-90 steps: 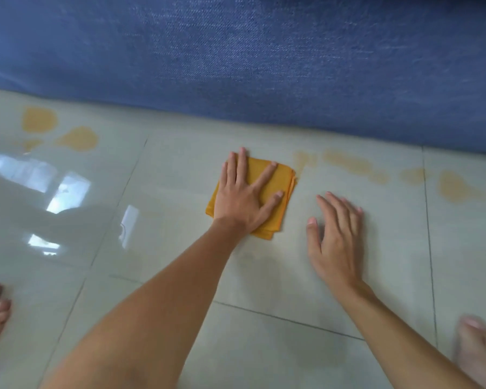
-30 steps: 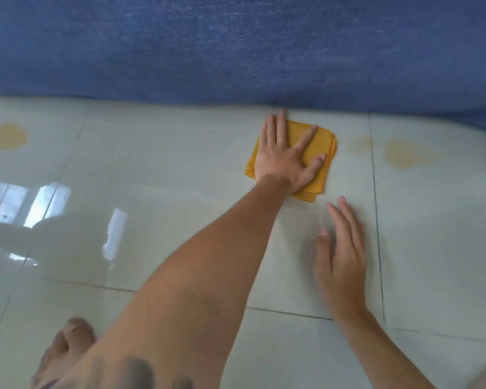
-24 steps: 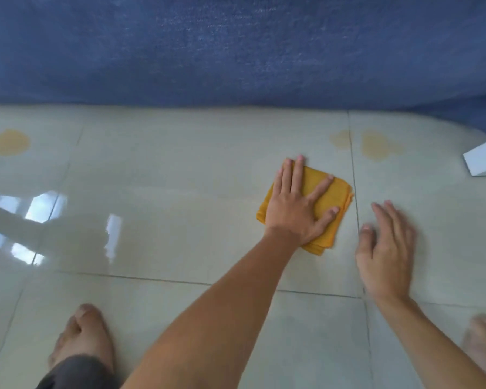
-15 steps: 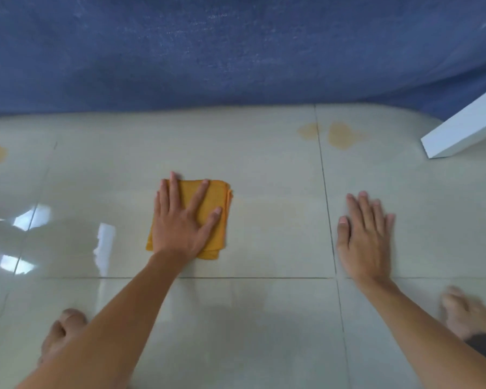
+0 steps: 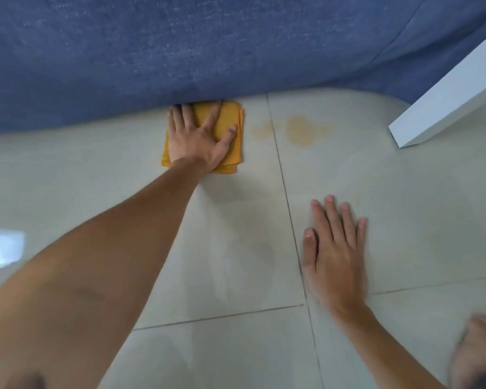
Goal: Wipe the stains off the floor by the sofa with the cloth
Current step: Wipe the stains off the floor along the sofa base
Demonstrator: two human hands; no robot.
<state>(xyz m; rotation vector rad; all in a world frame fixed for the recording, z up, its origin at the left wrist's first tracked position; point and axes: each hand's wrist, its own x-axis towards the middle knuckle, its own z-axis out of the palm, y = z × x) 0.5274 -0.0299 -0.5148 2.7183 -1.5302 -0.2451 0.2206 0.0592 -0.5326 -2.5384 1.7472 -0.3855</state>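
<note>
Head view: glossy tiled floor (image 5: 404, 206) meets blue sofa (image 5: 180, 43).

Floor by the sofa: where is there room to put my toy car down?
Bare tile lies between the left hand on the orange cloth and the flat right hand, and right of that hand, below the white board. Avoid the stains beside the cloth by the blue sofa.

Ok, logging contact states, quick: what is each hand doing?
Left hand: open, flat, pressing the orange cloth at the sofa edge.
Right hand: open, flat on the floor, holding nothing.
</note>
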